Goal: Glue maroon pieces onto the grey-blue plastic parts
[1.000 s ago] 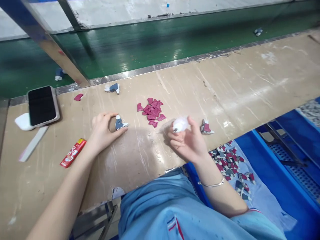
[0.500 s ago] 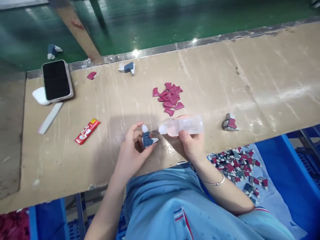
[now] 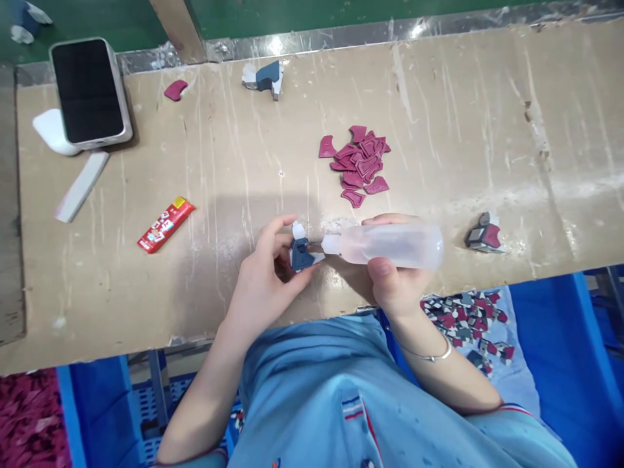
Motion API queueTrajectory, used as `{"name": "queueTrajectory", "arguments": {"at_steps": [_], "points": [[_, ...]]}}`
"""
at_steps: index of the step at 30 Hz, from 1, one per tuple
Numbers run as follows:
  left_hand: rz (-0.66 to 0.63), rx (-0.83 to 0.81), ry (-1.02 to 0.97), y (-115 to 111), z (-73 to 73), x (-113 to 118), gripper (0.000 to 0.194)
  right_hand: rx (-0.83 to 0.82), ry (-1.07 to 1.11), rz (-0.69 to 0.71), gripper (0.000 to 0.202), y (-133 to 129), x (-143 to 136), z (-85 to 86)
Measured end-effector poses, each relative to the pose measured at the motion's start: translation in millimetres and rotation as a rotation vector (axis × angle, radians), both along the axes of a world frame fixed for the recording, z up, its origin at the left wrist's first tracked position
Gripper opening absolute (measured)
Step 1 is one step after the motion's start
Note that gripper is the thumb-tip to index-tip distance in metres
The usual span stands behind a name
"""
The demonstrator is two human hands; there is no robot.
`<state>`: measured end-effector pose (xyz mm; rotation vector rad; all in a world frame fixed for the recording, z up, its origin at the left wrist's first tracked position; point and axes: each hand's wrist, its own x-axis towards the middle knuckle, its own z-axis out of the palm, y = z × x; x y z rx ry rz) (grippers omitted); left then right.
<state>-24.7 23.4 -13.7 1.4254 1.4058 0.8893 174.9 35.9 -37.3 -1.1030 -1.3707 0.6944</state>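
Between the fingers and thumb of my left hand [image 3: 266, 276] is a small blue and white plastic part [image 3: 302, 253]. My right hand [image 3: 400, 279] is wrapped round a translucent squeeze bottle [image 3: 390, 245], held lying sideways. The bottle's thin nozzle points left and reaches the blue part; whether it touches cannot be made out. Beyond the hands lies a loose pile of maroon plastic pieces [image 3: 361, 162]. To the right of the bottle stands a grey part with a maroon piece on it [image 3: 485, 234].
A blue and white part [image 3: 266, 78] and one maroon piece [image 3: 176, 90] lie at the back. On the left are a phone [image 3: 90, 91], a red packet [image 3: 166, 225] and a pale strip [image 3: 82, 187]. Blue bins [image 3: 565, 344] with parts stand below the table [image 3: 219, 162] edge.
The camera view has shifted downward and closer, so things on the table appear higher and larger. Both hands keep the same hold on the part and the bottle.
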Motion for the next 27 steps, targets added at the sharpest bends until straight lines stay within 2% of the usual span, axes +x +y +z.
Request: {"name": "queueTrajectory", "arguments": {"at_steps": [7,12,18,23,27], "points": [[0.005,0.008,0.006,-1,1.8,1,0.061,0.104,-0.125,-0.023,0.038,-2,2,1.8],[0.006,-0.006,0.019,-1,2.7,0,0.061,0.090,-0.185,-0.043,0.044,-3,1,4.2],[0.000,-0.020,0.031,0,3.8,0,0.061,0.144,-0.189,-0.039,0.039,-4,-1,6.7],[-0.002,-0.015,0.042,-1,3.7,0,0.061,0.117,-0.155,-0.026,0.041,-5,-1,7.1],[-0.004,-0.020,0.024,-1,3.3,-1,0.065,0.079,-0.217,-0.001,0.044,-7,-1,11.0]]}}
